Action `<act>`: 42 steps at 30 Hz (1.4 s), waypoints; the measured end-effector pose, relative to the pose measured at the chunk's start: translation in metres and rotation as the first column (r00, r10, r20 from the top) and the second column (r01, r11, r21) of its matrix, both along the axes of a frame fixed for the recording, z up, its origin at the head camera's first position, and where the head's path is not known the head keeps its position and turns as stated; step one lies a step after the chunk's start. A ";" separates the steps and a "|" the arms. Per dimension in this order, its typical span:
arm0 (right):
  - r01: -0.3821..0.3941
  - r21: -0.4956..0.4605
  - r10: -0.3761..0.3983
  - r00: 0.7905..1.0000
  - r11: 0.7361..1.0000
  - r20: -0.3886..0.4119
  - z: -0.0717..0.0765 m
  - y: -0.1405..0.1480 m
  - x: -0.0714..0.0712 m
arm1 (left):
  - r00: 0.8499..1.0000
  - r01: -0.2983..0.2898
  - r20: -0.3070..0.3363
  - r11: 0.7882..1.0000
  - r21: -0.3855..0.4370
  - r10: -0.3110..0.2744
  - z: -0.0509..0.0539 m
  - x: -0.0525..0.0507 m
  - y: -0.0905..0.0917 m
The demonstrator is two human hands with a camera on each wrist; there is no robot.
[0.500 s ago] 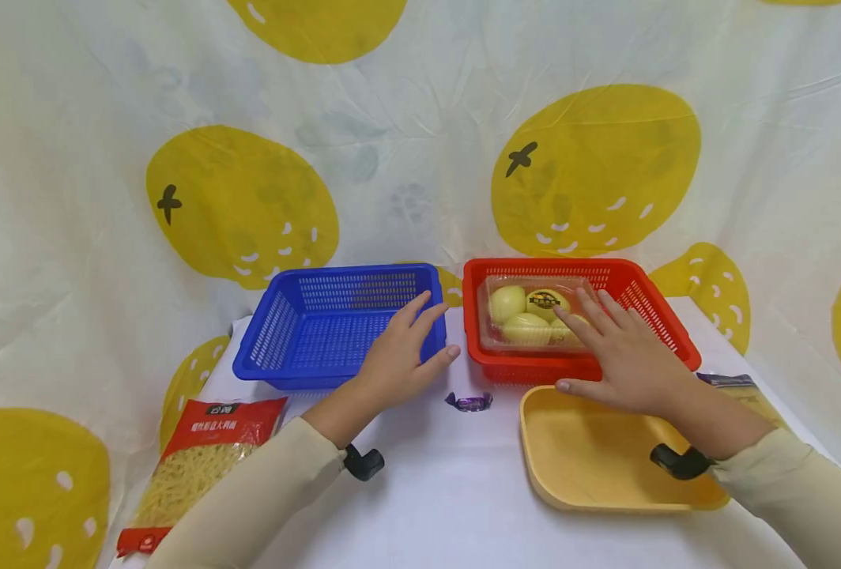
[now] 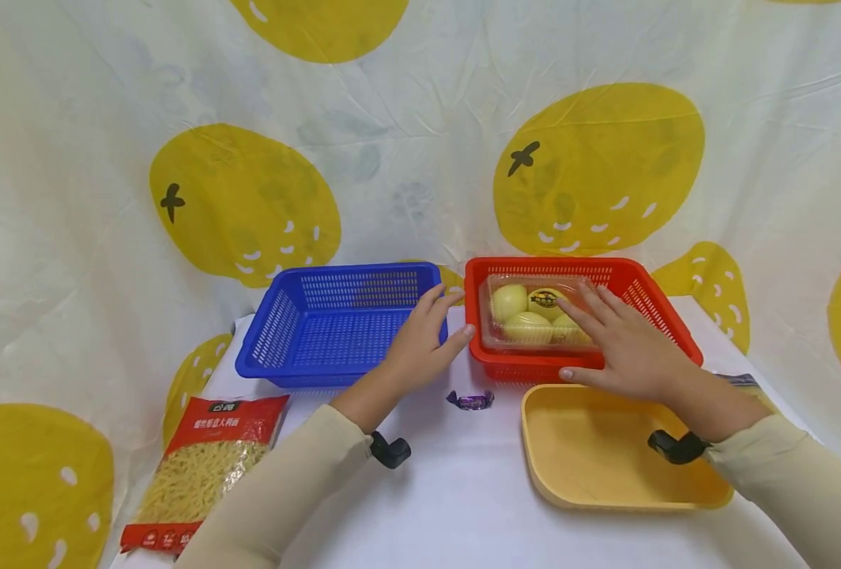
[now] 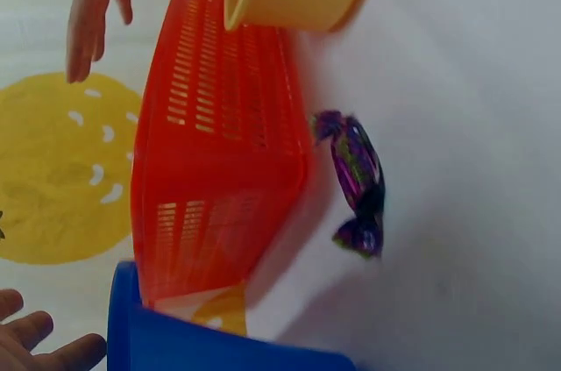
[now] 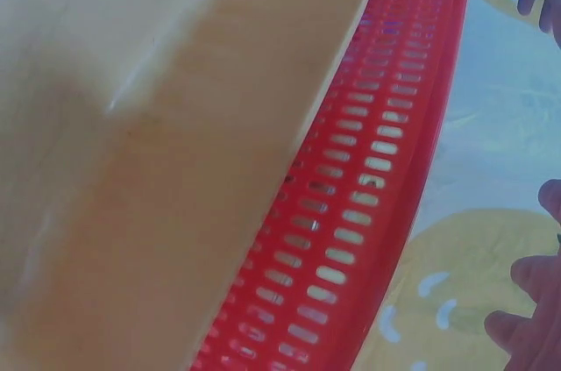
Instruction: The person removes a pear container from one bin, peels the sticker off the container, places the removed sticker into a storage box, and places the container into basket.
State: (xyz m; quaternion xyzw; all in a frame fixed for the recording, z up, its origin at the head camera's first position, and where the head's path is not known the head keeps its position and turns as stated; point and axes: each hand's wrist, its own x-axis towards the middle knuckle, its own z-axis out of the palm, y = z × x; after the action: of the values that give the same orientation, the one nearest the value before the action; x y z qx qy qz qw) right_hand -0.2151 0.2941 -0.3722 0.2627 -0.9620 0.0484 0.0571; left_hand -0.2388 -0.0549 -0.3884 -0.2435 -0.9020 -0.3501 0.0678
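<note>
My left hand (image 2: 420,344) hovers by the right rim of the blue plastic basket (image 2: 264,371), fingers loosely extended and holding nothing. My right hand (image 2: 634,352) reaches over the front of the red basket (image 2: 527,359), its fingers spread and partly covering a clear clamshell pack (image 2: 495,336) of round, pale yellow-green fruit inside. Whether those fingers touch the pack cannot be told. A purple-wrapped candy (image 3: 358,165) lies on the white cloth in front of the gap between the baskets. Below the right hand sits a yellow tray (image 2: 591,466), its inside bare.
On the left lies a red-topped bag of spiral pasta (image 2: 200,474), partly behind the left sleeve. Another bag (image 2: 741,381) shows beyond the right forearm, mostly hidden. Behind everything hangs a white curtain (image 2: 420,118) with large yellow fruit prints.
My left hand has moved right, toward the gap between the two baskets. The right hand has barely shifted. The baskets, tray, candy and pasta bag stay where they were.
</note>
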 end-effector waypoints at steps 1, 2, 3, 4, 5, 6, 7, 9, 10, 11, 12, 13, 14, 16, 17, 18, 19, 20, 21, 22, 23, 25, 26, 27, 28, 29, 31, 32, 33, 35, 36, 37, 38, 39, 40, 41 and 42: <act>0.000 -0.002 0.000 1.000 1.000 0.007 0.000 0.001 -0.001 | 1.000 0.002 0.009 1.000 0.013 -0.002 0.000 -0.001 0.002; -0.001 -0.001 0.001 1.000 1.000 0.010 0.000 0.002 -0.002 | 1.000 0.002 0.018 1.000 0.028 -0.003 0.000 -0.002 0.005; 0.002 -0.001 -0.002 1.000 1.000 0.016 0.000 0.003 -0.003 | 1.000 0.001 0.027 0.999 0.042 -0.002 0.000 -0.002 0.007; 0.003 -0.003 -0.003 1.000 1.000 0.016 0.001 0.004 -0.003 | 0.999 -0.002 0.034 0.998 0.056 0.000 0.000 -0.003 0.009; 0.003 -0.005 -0.003 1.000 1.000 0.020 0.001 0.005 -0.004 | 0.999 -0.004 0.041 0.997 0.071 0.001 0.000 -0.003 0.012; 0.002 -0.008 -0.002 1.000 1.000 0.021 0.001 0.006 -0.005 | 0.999 -0.006 0.047 0.997 0.082 0.002 0.000 -0.004 0.014; 0.002 -0.008 -0.002 1.000 1.000 0.025 0.002 0.006 -0.006 | 0.998 -0.008 0.055 0.995 0.096 0.003 0.000 -0.004 0.016; 0.005 -0.010 -0.005 0.999 1.000 0.033 0.002 0.007 -0.008 | 0.997 -0.014 0.079 0.993 0.120 0.004 0.000 -0.004 0.020; 0.007 -0.013 -0.006 0.999 1.000 0.038 0.003 0.008 -0.009 | 0.996 -0.018 0.092 0.992 0.128 0.006 0.000 -0.004 0.021; 0.009 -0.018 -0.008 0.999 1.000 0.047 0.003 0.009 -0.011 | 0.994 -0.020 0.107 0.990 0.137 0.005 0.000 -0.004 0.023; 0.010 -0.023 -0.009 0.999 1.000 0.053 0.003 0.010 -0.012 | 0.993 -0.023 0.121 0.990 0.142 0.005 0.000 -0.004 0.024; 0.012 -0.027 -0.010 0.998 1.000 0.056 0.003 0.011 -0.013 | 0.991 -0.027 0.136 0.989 0.148 0.006 0.000 -0.004 0.025; 0.015 -0.031 -0.013 0.998 0.999 0.062 0.003 0.012 -0.014 | 0.989 -0.031 0.151 0.988 0.152 0.008 0.000 -0.004 0.027; 0.017 -0.038 -0.014 0.997 0.999 0.070 0.003 0.014 -0.016 | 0.984 -0.040 0.176 0.987 0.156 0.012 0.000 -0.004 0.029; 0.016 -0.044 -0.013 0.997 0.999 0.075 0.004 0.015 -0.017 | 0.982 -0.042 0.187 0.986 0.162 0.011 0.000 -0.004 0.030; 0.017 -0.048 -0.013 0.997 0.999 0.078 0.004 0.016 -0.018 | 0.981 -0.044 0.195 0.985 0.169 0.010 0.000 -0.004 0.032; 0.018 -0.051 -0.014 0.997 0.999 0.081 0.004 0.017 -0.019 | 0.979 -0.046 0.202 0.983 0.177 0.009 0.000 -0.004 0.034; 0.018 -0.055 -0.014 0.996 0.998 0.087 0.004 0.018 -0.020 | 0.979 -0.045 0.205 0.982 0.181 0.007 0.000 -0.003 0.035; 0.018 -0.061 -0.012 0.996 0.998 0.090 0.004 0.019 -0.020 | 0.978 -0.043 0.207 0.982 0.185 0.004 0.000 -0.003 0.037; 0.019 -0.069 -0.012 0.995 0.997 0.095 0.004 0.020 -0.021 | 0.978 -0.038 0.207 0.981 0.190 -0.002 0.000 -0.003 0.038; 0.022 -0.077 -0.014 0.995 0.997 0.101 0.004 0.021 -0.022 | 0.979 -0.034 0.205 0.980 0.194 -0.007 -0.001 -0.004 0.040; 0.023 -0.086 -0.014 0.994 0.996 0.106 0.003 0.022 -0.023 | 0.979 -0.025 0.202 0.980 0.200 -0.016 -0.002 -0.004 0.042; 0.024 -0.088 -0.014 0.994 0.996 0.108 0.003 0.023 -0.023 | 0.979 -0.021 0.202 0.979 0.203 -0.021 -0.003 -0.004 0.044; 0.024 -0.091 -0.014 0.994 0.996 0.108 0.003 0.024 -0.024 | 0.979 -0.017 0.204 0.978 0.208 -0.027 -0.004 -0.005 0.045; 0.024 -0.092 -0.014 0.994 0.995 0.107 0.003 0.025 -0.025 | 0.977 -0.015 0.209 0.977 0.214 -0.031 -0.005 -0.005 0.046; 0.021 -0.094 -0.011 0.995 0.995 0.103 0.003 0.026 -0.026 | 0.976 -0.017 0.216 0.975 0.220 -0.032 -0.006 -0.006 0.047; 0.016 -0.095 -0.007 0.995 0.995 0.095 0.003 0.027 -0.027 | 0.972 -0.027 0.231 0.973 0.231 -0.028 -0.008 -0.007 0.049; 0.016 -0.096 -0.007 0.996 0.995 0.093 0.003 0.027 -0.028 | 0.970 -0.038 0.242 0.971 0.237 -0.021 -0.009 -0.007 0.050; 0.014 -0.099 -0.005 0.996 0.995 0.092 0.004 0.028 -0.029 | 0.967 -0.050 0.254 0.969 0.244 -0.014 -0.010 -0.007 0.051; 0.006 -0.107 0.004 0.996 0.994 0.093 0.005 0.028 -0.030 | 0.962 -0.079 0.272 0.964 0.253 0.007 -0.012 -0.007 0.055; 0.004 -0.112 0.007 0.995 0.994 0.098 0.005 0.028 -0.031 | 0.961 -0.094 0.277 0.962 0.258 0.019 -0.014 -0.007 0.057; 0.004 -0.118 0.008 0.995 0.993 0.104 0.006 0.028 -0.031 | 0.957 -0.110 0.288 0.959 0.260 0.032 -0.015 -0.007 0.059; 0.003 -0.126 0.011 0.994 0.992 0.111 0.006 0.028 -0.032 | 0.954 -0.125 0.298 0.957 0.260 0.044 -0.015 -0.007 0.061; 0.002 -0.137 0.014 0.993 0.991 0.118 0.006 0.029 -0.032 | 0.951 -0.138 0.305 0.954 0.264 0.053 -0.017 -0.006 0.064; 0.002 -0.149 0.017 0.992 0.989 0.126 0.006 0.029 -0.032 | 0.948 -0.150 0.312 0.952 0.266 0.063 -0.018 -0.006 0.066; 0.005 -0.159 0.017 0.991 0.987 0.136 0.007 0.029 -0.033 | 0.945 -0.161 0.319 0.949 0.270 0.070 -0.019 -0.005 0.069; 0.014 -0.168 0.011 0.989 0.986 0.145 0.006 0.030 -0.033 | 0.942 -0.171 0.326 0.947 0.270 0.077 -0.021 -0.004 0.072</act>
State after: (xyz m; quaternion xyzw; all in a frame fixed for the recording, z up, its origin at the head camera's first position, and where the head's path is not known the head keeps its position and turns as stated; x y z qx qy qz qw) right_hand -0.2478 0.3238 -0.3659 0.2521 -0.9562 0.1487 0.0090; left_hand -0.2430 0.0167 -0.4091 -0.1143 -0.8526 -0.5096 -0.0177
